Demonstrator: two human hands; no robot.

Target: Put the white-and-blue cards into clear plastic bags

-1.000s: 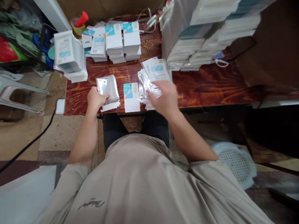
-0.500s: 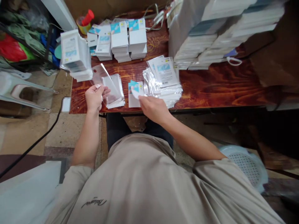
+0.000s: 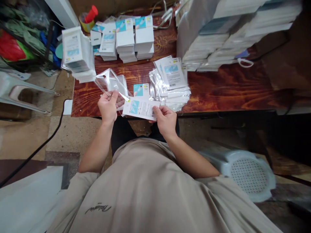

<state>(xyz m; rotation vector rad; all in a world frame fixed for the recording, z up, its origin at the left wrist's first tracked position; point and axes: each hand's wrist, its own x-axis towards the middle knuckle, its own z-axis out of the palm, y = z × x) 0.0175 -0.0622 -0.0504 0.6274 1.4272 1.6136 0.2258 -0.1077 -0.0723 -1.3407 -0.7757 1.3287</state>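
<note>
Pinched in my left hand [image 3: 108,105] is a clear plastic bag [image 3: 108,79], its hole-punched end pointing away from me. My right hand [image 3: 166,120] grips the right end of a white printed card [image 3: 139,107], held tilted over the table's front edge. The card's left end meets the bag's near edge beside my left fingers; whether it has entered the bag I cannot tell. Behind the held card lies a blue-and-white card [image 3: 141,90]. More clear bags [image 3: 123,82] lie partly hidden behind my left hand. A pile of bagged cards [image 3: 171,77] sits beyond my right hand.
Card stacks [image 3: 125,38] line the back, with a taller stack [image 3: 73,47] at the left. Tall piles of white packets [image 3: 206,48] stand at the back right. A tape roll with a red object [image 3: 91,14] is behind. A plastic stool [image 3: 250,174] stands at the right.
My right hand has lifted a card from the small pile and turned it printed side up towards the bag. My left hand has moved right with the bag, which now bulges open.
</note>
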